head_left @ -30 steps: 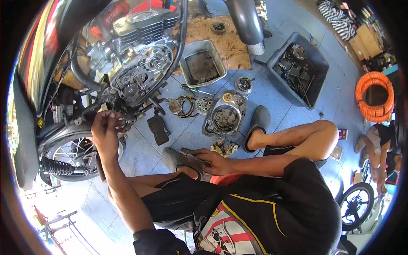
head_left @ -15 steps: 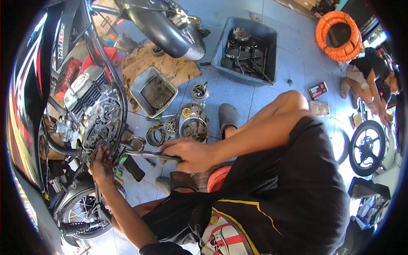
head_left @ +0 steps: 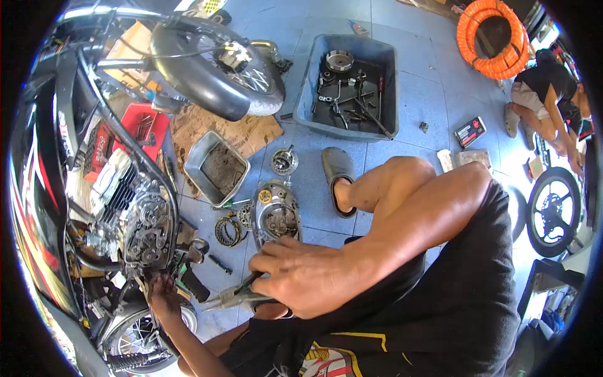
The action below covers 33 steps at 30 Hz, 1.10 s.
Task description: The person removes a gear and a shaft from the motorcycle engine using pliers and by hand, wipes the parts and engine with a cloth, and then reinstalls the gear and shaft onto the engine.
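My right hand (head_left: pixel 308 276) is closed around the handles of a pair of pliers (head_left: pixel 229 298), whose narrow jaws point left over the floor, apart from the engine. At the lower edge of the opened motorcycle engine (head_left: pixel 151 232), my left hand (head_left: pixel 164 296) has its fingers bent and bunched together in shadow; whatever they grip is hidden. Gears show inside the engine case. An engine side cover (head_left: pixel 276 213) lies on the floor just beyond my right hand. Beside it are a ring-shaped part (head_left: pixel 227 231) and a round clutch-like part (head_left: pixel 284 161).
A grey tub (head_left: pixel 346 129) holds tools and parts. A smaller grey basin (head_left: pixel 200 164) stands on stained cardboard (head_left: pixel 264 129), near a red tray (head_left: pixel 164 129). The motorcycle's wheel (head_left: pixel 207 78) is at the back. Another person (head_left: pixel 546 94) crouches right, near a loose wheel (head_left: pixel 553 213).
My right hand has drawn the pliers away from the engine, toward my body. My left hand stays by the engine's lower edge, slightly lower in view. The whole view has shifted.
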{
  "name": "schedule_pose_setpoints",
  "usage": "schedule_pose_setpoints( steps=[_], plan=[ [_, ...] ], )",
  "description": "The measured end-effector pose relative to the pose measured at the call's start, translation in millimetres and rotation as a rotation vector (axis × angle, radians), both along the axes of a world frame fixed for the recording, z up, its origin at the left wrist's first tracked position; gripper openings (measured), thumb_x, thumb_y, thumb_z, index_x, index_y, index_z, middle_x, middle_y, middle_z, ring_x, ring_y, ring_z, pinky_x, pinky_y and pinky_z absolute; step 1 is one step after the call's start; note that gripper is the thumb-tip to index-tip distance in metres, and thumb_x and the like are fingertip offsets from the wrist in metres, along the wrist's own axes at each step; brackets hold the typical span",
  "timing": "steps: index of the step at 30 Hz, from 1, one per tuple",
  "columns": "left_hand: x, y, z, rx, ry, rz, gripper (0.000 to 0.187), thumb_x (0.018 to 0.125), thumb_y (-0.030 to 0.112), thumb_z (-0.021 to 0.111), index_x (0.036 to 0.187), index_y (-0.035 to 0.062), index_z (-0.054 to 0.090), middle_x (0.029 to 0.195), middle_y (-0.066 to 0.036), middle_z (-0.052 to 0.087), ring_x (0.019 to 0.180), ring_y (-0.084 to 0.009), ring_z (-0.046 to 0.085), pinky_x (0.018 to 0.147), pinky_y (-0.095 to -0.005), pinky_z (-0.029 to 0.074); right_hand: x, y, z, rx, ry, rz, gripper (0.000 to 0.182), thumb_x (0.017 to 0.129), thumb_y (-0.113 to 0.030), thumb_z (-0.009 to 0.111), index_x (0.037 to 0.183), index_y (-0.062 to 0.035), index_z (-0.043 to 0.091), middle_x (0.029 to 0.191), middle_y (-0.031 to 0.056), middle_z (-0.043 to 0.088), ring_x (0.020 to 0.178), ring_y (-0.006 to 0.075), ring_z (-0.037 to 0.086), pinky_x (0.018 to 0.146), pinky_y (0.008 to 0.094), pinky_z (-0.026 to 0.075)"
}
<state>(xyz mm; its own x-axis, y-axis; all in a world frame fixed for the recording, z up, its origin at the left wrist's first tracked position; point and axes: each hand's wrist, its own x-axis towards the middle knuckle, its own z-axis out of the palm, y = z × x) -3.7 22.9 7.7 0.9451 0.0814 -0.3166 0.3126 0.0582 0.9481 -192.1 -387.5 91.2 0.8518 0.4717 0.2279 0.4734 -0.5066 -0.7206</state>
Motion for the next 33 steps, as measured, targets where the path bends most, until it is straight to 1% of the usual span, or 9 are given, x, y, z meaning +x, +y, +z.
schedule_pose_setpoints(
  steps=[2,5,10,12,14,16,18,30,33],
  plan=[
    [1.0,17.0,-22.0,-0.045,-0.004,-0.031,0.014,0.088,0.012,0.059,0.101,0.0074,0.06,0.085,-0.004,0.06,0.074,-0.016,0.057,0.062,-0.0264,0.045,-4.2,-14.7,5.3,0.008,-0.002,-0.017,0.029,0.072,-0.016,0.063,0.094,0.0021,0.061,0.101,0.0166,0.052,0.096,0.0312,0.051,0.084,0.0417,0.041],
    [-18.7,-37.7,-12.2,0.417,-0.125,0.075,0.014,0.089,0.01,0.052,0.1,0.0028,0.059,0.075,-0.004,0.057,0.057,-0.0129,0.053,0.044,-0.0209,0.042,-5.9,-46.4,14.6,-0.125,0.094,0.035,0.044,0.077,-0.029,0.067,0.101,0.0067,0.062,0.114,0.0247,0.053,0.109,0.0383,0.052,0.094,0.0503,0.042],
    [-4.3,-4.1,-59.6,0.607,-0.181,0.019,0.015,0.091,0.012,0.053,0.101,0.0024,0.06,0.074,-0.004,0.056,0.059,-0.0114,0.054,0.05,-0.0252,0.047,3.5,-89.2,9.2,-0.271,-0.104,-0.039,0.031,0.077,-0.021,0.06,0.091,0.0069,0.058,0.095,0.0178,0.054,0.09,0.0307,0.054,0.079,0.0427,0.044],
    [3.4,4.9,-78.6,0.565,-0.229,0.237,0.018,0.086,0.014,0.056,0.092,-0.0003,0.064,0.078,-0.007,0.061,0.066,-0.0165,0.058,0.056,-0.0294,0.05,6.5,-91.1,-4.4,-0.439,-0.238,-0.139,0.031,0.075,-0.021,0.061,0.088,0.0069,0.059,0.093,0.016,0.057,0.085,0.0291,0.056,0.077,0.0448,0.047],
    [14.8,62.9,-113.7,1.065,-0.721,-0.07,0.02,0.088,0.011,0.058,0.103,0.0003,0.063,0.09,-0.011,0.062,0.077,-0.0207,0.061,0.064,-0.0311,0.052,4.2,-90.7,-15.8,-0.603,-0.349,-0.23,0.031,0.073,-0.021,0.063,0.085,0.0069,0.059,0.09,0.0141,0.06,0.081,0.0275,0.059,0.075,0.047,0.051],
    [10.1,53.4,-105.7,1.057,-0.621,-0.037,0.028,0.087,0.014,0.056,0.11,0.0004,0.063,0.097,-0.011,0.063,0.082,-0.0221,0.062,0.069,-0.0308,0.052,6.4,-105.8,-25.6,-0.681,-0.394,-0.261,0.031,0.073,-0.022,0.063,0.084,0.0069,0.06,0.089,0.0131,0.062,0.079,0.0266,0.06,0.074,0.048,0.052],
    [-1.3,12.5,-83.1,0.411,-0.19,0.382,0.033,0.088,0.021,0.053,0.114,0.0029,0.063,0.097,-0.009,0.063,0.081,-0.0211,0.061,0.066,-0.0293,0.051,12.3,-104.8,-35.9,-0.684,-0.345,-0.241,0.031,0.073,-0.021,0.063,0.084,0.0069,0.06,0.09,0.0136,0.061,0.08,0.0269,0.06,0.074,0.0481,0.052],
    [4.2,34.8,-91.6,0.399,-0.05,0.303,0.035,0.089,0.027,0.051,0.114,0.0067,0.064,0.087,-0.004,0.061,0.076,-0.0163,0.059,0.061,-0.0262,0.048,26.4,-111.3,-32.8,-0.795,-0.122,-0.227,0.03,0.074,-0.021,0.06,0.086,0.0069,0.062,0.094,0.0163,0.061,0.087,0.0282,0.058,0.079,0.0482,0.049],
    [15.2,27.3,-96.4,0.177,0.05,0.429,0.031,0.09,0.026,0.053,0.111,0.007,0.064,0.084,-0.005,0.061,0.074,-0.0157,0.059,0.06,-0.0264,0.048,24.6,-118.2,-22.2,-0.86,-0.075,-0.247,0.03,0.074,-0.02,0.059,0.086,0.0069,0.062,0.095,0.017,0.061,0.089,0.0285,0.058,0.081,0.0482,0.048]
  ],
)
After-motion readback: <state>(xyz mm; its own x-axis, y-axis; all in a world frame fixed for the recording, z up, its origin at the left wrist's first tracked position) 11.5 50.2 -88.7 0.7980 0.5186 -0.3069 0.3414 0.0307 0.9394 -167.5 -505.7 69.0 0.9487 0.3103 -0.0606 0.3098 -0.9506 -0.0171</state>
